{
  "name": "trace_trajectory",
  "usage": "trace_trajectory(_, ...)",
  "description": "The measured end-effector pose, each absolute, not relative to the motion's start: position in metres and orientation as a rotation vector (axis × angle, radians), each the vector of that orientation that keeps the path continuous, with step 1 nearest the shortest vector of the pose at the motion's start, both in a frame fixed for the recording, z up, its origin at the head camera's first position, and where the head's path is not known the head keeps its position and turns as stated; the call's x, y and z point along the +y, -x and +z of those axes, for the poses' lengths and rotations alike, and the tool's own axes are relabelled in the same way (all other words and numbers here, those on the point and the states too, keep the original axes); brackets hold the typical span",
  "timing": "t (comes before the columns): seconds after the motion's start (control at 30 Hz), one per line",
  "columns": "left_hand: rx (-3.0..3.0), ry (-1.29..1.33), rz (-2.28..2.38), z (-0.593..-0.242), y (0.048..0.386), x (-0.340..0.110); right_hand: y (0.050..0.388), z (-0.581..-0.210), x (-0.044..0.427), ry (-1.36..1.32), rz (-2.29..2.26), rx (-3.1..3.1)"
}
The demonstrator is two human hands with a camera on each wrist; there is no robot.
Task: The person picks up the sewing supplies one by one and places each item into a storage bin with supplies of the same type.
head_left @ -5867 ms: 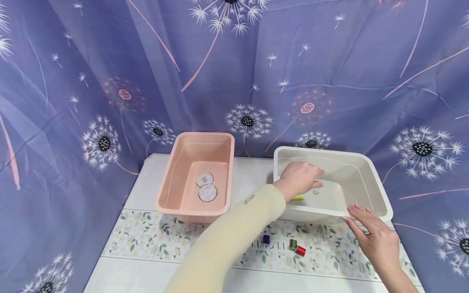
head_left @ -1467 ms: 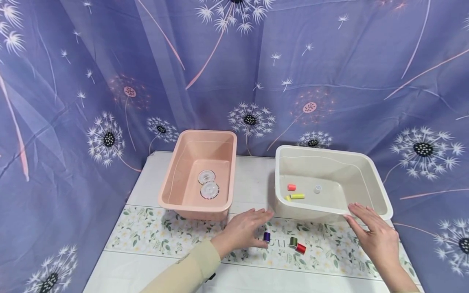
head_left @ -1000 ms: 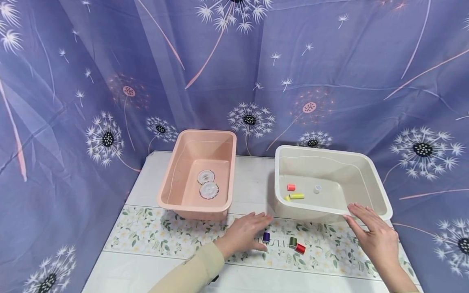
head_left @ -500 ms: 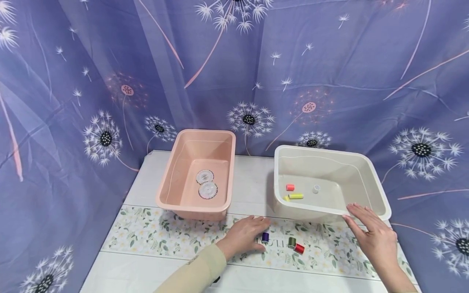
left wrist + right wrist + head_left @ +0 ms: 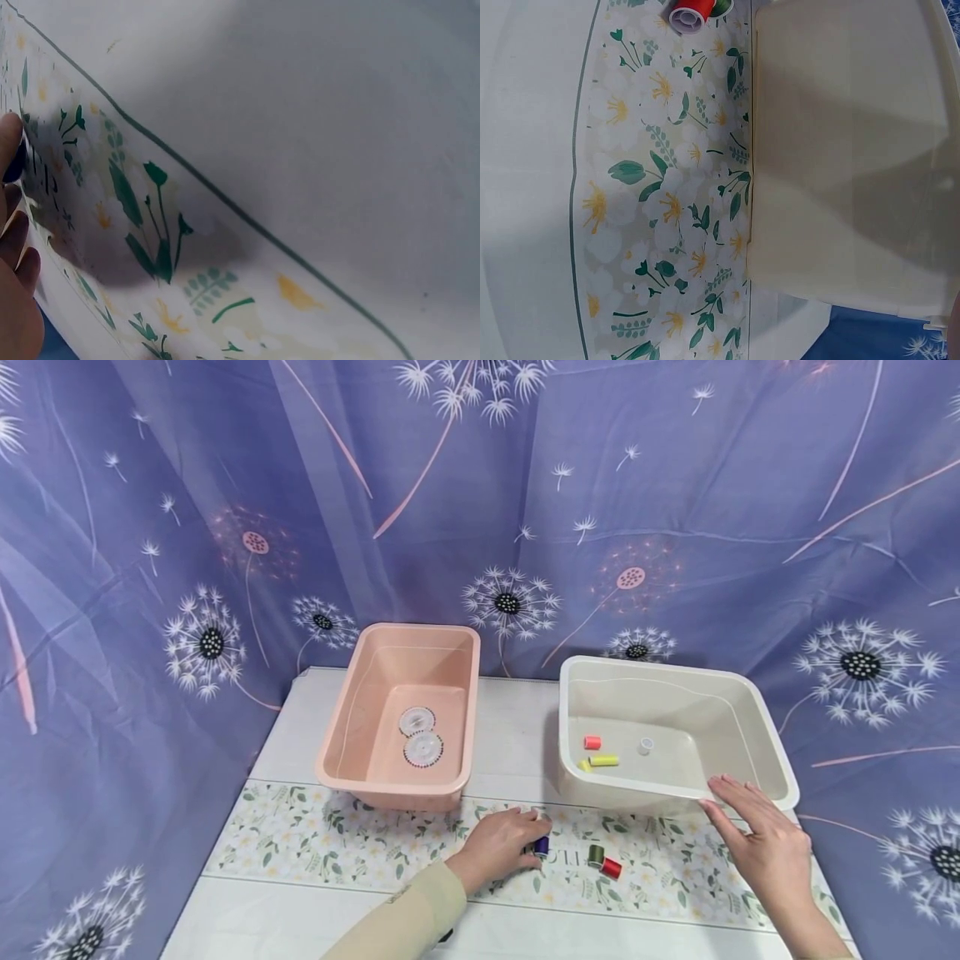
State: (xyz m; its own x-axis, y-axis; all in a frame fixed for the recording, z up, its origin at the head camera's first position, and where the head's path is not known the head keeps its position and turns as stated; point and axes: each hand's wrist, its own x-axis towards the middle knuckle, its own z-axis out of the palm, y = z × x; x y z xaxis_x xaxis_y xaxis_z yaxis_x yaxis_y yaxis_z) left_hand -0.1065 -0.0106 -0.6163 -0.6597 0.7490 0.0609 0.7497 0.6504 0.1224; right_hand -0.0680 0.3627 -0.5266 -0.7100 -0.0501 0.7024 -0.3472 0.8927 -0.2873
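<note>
One purple spool (image 5: 542, 846) is getting pinched by left hand (image 5: 497, 847), which should be gripping mid-barrel before lifting, while right hand (image 5: 767, 843), fingers extended, is likely steadying off-white bin (image 5: 637, 787).

The backdrop cloth (image 5: 420, 460) is blue-violet, printed with white dandelion heads round black, pale-dotted centres, a few pink-centred heads and long pink stems. The surface (image 5: 517, 727) is white; its printed band (image 5: 285, 843) carries white flowers with yellow-orange centres and green leaves, edged by a dark green line. There is a plain pink bin (image 5: 397, 792) and a plain cream bin (image 5: 667, 677). The pin wheels (image 5: 423, 749) are translucent white with beaded rims, seemingly multicoloured, though too small to be sure. The purple spool (image 5: 542, 847) is deep-toned, the green spool (image 5: 596, 856) olive, the red spool (image 5: 691, 10) bright with pale ends. The sleeve (image 5: 405, 914) is pale yellow.
</note>
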Motion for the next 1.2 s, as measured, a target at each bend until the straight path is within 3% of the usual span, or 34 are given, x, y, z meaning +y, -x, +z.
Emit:
trace_trajectory(0.5, -2.811, 1.289, -0.265, -0.62, 0.108, -0.01, 0.068, -0.525, 0.36, -0.286, 0.526, -2.312)
trace_trajectory(1.2, -2.7, 1.322, -0.282, -0.582, 0.114, -0.016, 0.066, -0.522, 0.359, -0.271, 0.516, -2.349)
